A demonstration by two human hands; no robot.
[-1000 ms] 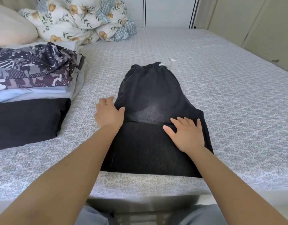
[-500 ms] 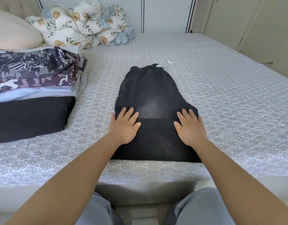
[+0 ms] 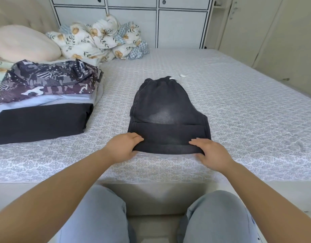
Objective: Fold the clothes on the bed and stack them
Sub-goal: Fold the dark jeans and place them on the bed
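Dark grey, faded jeans (image 3: 166,109) lie on the bed (image 3: 239,111), partly folded, with the elastic waistband at the far end. My left hand (image 3: 124,146) grips the near left corner of the folded edge, fingers on top and thumb under it. At the near right corner my right hand (image 3: 210,152) holds the same edge in the same way. To the left sits a stack of folded clothes: a camouflage-print garment (image 3: 45,79) on pale blue ones, and a black folded piece (image 3: 40,121) in front.
A pink pillow (image 3: 23,43) and a bunched floral duvet (image 3: 100,38) lie at the head of the bed. White cabinets (image 3: 151,21) stand behind it. My knees in light jeans (image 3: 98,216) are against the bed's near edge (image 3: 151,174).
Both hands slid from flat on top of the jeans back to the near folded edge and took hold of its corners. The camera view pulled back and up.
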